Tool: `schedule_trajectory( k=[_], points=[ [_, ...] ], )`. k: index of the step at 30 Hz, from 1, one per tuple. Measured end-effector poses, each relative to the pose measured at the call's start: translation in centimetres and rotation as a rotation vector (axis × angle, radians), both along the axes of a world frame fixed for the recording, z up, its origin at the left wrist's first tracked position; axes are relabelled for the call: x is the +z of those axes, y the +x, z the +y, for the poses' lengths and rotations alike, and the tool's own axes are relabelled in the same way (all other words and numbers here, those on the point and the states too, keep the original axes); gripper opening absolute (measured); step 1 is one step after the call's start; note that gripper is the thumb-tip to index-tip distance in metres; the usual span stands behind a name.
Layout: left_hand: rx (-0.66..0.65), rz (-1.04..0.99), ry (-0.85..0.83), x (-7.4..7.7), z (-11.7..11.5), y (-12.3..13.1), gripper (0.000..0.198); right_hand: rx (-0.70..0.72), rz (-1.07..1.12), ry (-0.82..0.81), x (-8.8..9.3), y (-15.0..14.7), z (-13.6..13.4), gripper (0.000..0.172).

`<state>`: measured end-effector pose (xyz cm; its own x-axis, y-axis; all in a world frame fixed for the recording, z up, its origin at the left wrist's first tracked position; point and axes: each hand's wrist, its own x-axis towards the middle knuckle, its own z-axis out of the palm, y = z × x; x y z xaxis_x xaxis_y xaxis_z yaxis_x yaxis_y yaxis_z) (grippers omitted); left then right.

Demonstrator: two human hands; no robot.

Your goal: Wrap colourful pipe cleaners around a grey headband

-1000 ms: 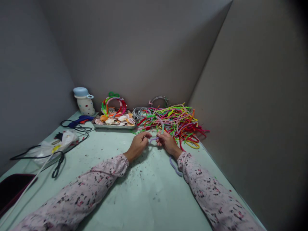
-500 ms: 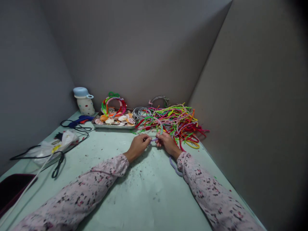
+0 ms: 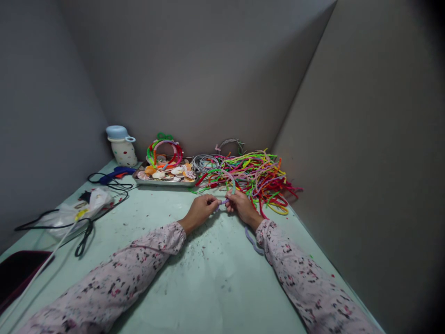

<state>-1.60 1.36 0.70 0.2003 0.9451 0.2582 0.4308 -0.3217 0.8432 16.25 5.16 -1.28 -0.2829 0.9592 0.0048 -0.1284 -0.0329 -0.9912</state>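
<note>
Near the middle of the table, my left hand pinches one end of a short stretch of purple pipe cleaner. My right hand is closed on the same purple piece from the other side, the two hands slightly apart. A pale green and pink curved strand rises from the right fingertips toward the pile behind. Beside my right wrist, a loose purple length curves down onto the table. How the strands join inside the fingers is hidden.
Behind the hands are a tray of shells, colourful rings, a pipe cleaner pile and wire coils. Leftward are a bottle, blue tool, plastic bag, black cable and dark container.
The fingertips of my left hand have shifted very slightly right along the purple piece. My right hand has barely moved.
</note>
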Motion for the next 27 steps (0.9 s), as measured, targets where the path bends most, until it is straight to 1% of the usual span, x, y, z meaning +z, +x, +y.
schedule_trajectory(
  k=[8, 14, 22, 27],
  points=[
    [-0.015, 0.018, 0.005, 0.24, -0.14, 0.02, 0.032, 0.013, 0.013, 0.003, -0.03, 0.06, 0.03, 0.022],
    [-0.027, 0.011, -0.01, 0.11, -0.03, 0.16, 0.032, 0.003, 0.011, 0.002, -0.25, 0.11, 0.21, 0.021],
    [0.015, 0.036, 0.015, -0.31, 0.29, 0.2, 0.03, 0.013, 0.028, -0.009, -0.11, 0.03, 0.17, 0.02],
    [0.026, 0.039, 0.023, -0.23, 0.18, 0.2, 0.028, 0.011, 0.023, -0.002, -0.02, 0.05, 0.13, 0.019]
  ],
)
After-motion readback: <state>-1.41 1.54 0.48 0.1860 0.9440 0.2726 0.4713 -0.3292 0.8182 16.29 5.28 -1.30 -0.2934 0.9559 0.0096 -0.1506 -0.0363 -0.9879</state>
